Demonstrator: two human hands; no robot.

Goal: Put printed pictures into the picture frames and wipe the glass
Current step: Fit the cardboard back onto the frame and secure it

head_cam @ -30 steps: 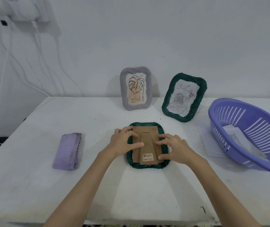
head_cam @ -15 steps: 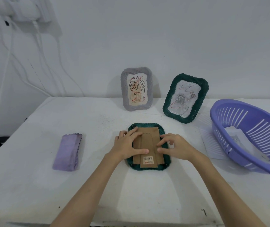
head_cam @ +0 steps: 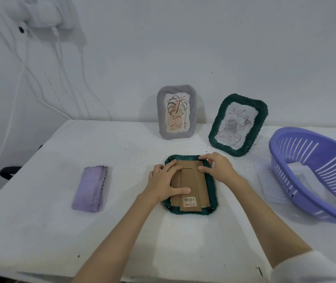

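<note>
White wall; white table; cables hanging from, perhaps, wall socket.

Bare forearms, white right sleeve

My white table carries a face-down green frame; left of it a folded purple cloth, behind it two standing frames, right a purple basket beside a paper sheet.

Barcode sticker on the cardboard stand of the face-down frame: bars on top, red strip below reads roughly "200". Barcode digits too small to read.
</note>
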